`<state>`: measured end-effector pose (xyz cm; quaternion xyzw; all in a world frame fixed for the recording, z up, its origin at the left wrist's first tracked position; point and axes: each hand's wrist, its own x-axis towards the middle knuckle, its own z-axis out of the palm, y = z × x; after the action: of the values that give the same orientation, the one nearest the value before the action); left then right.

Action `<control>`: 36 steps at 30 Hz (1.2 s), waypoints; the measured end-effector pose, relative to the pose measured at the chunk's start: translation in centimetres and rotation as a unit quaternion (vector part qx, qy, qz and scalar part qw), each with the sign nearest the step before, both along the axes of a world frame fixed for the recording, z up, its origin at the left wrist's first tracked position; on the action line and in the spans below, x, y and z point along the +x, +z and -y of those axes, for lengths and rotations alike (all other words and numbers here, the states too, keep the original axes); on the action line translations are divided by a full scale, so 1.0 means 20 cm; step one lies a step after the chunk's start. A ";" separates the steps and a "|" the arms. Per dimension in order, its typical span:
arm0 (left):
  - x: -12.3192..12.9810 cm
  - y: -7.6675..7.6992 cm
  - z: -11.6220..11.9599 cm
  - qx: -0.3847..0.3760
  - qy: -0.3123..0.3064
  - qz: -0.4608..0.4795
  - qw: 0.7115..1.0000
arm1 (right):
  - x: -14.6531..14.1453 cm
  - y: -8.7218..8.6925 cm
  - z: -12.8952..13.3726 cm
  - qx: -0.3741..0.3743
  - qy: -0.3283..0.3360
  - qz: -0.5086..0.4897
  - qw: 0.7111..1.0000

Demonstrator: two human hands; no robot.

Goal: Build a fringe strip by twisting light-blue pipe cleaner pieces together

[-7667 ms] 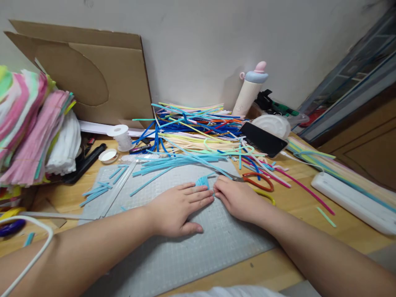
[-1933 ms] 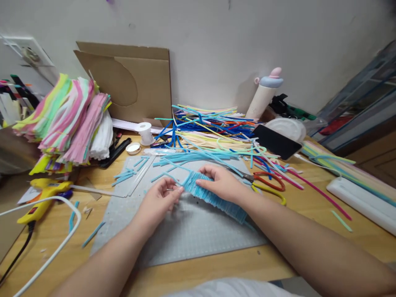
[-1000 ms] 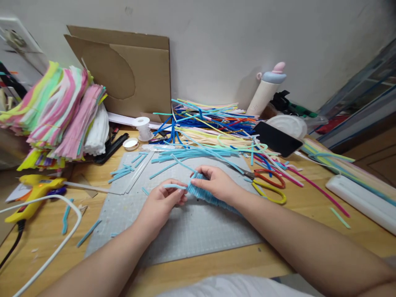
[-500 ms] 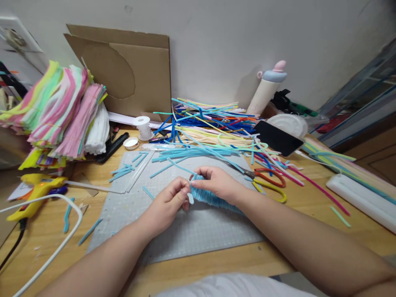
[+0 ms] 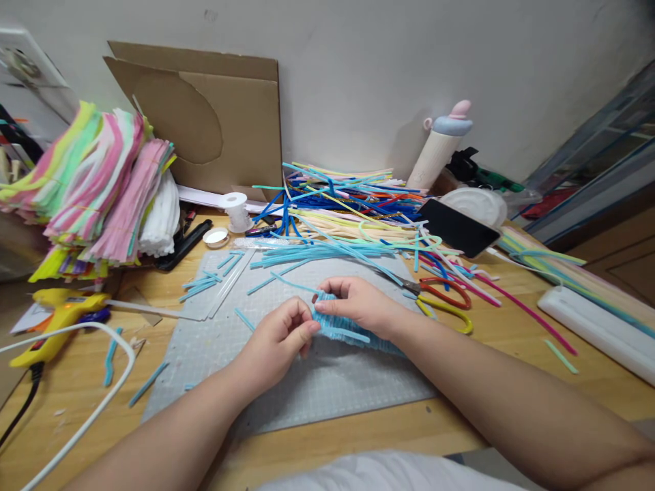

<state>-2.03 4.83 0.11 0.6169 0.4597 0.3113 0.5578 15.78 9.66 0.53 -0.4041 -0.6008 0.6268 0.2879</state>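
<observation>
Over the grey cutting mat (image 5: pixel 301 395), my right hand (image 5: pixel 361 307) grips a light-blue piece (image 5: pixel 379 342) made of tightly packed pipe cleaners, much of it hidden under the palm. My left hand (image 5: pixel 284 337) pinches a light-blue pipe cleaner (image 5: pixel 351 334) at the left end of that piece; one end of it points right across the front. Another blue end (image 5: pixel 291 281) sticks out up and left past my right fingers. The fingertips of both hands are almost touching.
Blue pipe cleaners (image 5: pixel 317 254) lie behind my hands, with scissors (image 5: pixel 450 307) to the right. A yellow glue gun (image 5: pixel 56 320) and its white cable are at left. Cardboard (image 5: pixel 250 123), a spool (image 5: pixel 236 213), a phone (image 5: pixel 458 228) and a bottle (image 5: pixel 437 150) stand or lie farther back.
The pipe cleaner end at my left fingers pointed down before; now it extends right across the front of the blue piece. My left hand has shifted slightly, while my right hand keeps its grip.
</observation>
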 end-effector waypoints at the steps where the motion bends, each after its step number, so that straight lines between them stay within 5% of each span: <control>1: 0.00 0.00 0.00 0.000 0.000 -0.003 1.000 | 0.00 0.00 0.00 0.001 -0.001 0.000 1.000; 17: 0.00 -0.03 -0.01 -0.029 0.033 0.037 0.998 | 0.00 0.00 0.00 -0.007 -0.005 -0.012 1.000; 24: -0.02 -0.03 -0.01 -0.032 0.029 -0.083 0.996 | 0.00 0.02 0.01 -0.015 -0.011 0.000 1.000; 36: -0.02 -0.01 -0.02 -0.034 0.036 -0.102 0.994 | 0.00 0.00 0.01 0.010 -0.005 0.017 1.000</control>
<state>-2.35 5.17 -0.17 0.6089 0.5466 0.2508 0.5173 15.71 9.51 0.48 -0.4146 -0.6098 0.6123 0.2854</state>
